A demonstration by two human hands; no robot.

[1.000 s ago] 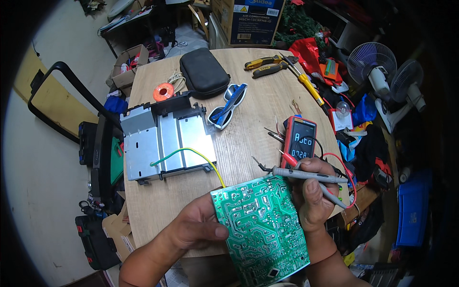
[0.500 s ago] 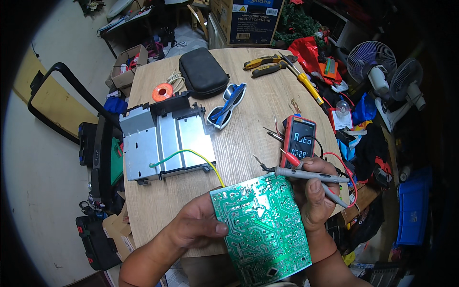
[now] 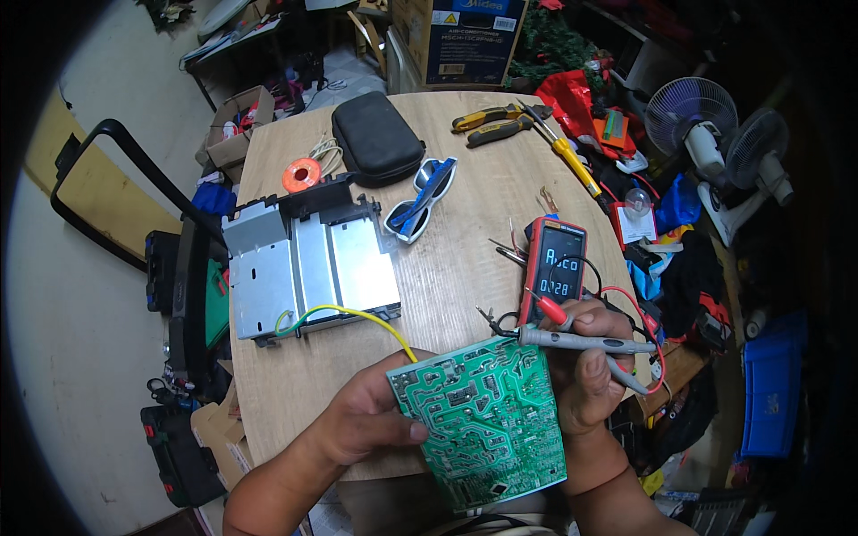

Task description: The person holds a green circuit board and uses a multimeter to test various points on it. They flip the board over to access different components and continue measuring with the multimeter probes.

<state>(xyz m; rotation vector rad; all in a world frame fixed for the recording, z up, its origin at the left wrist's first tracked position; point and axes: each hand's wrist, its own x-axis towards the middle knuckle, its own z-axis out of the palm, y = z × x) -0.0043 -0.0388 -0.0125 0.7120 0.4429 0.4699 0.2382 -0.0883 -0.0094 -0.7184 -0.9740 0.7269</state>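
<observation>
My left hand is closed on the left edge of a green circuit board, its thumb on the soldered face. A green-yellow wire runs from the board's upper left corner to a grey metal housing on the table. My right hand is closed round a pair of multimeter probes, by the board's upper right corner. Their tips point left, above the board and apart from its face. Just beyond that hand lies a red multimeter with its display lit.
On the wooden table lie white-blue sunglasses, a black zip case, an orange solder spool, yellow-black pliers and a yellow soldering iron. Fans and a blue bin stand at right.
The board has tilted, so the glare on its soldered face is gone, and its lower end has shifted slightly left. Both hands keep their holds; the probes have moved slightly.
</observation>
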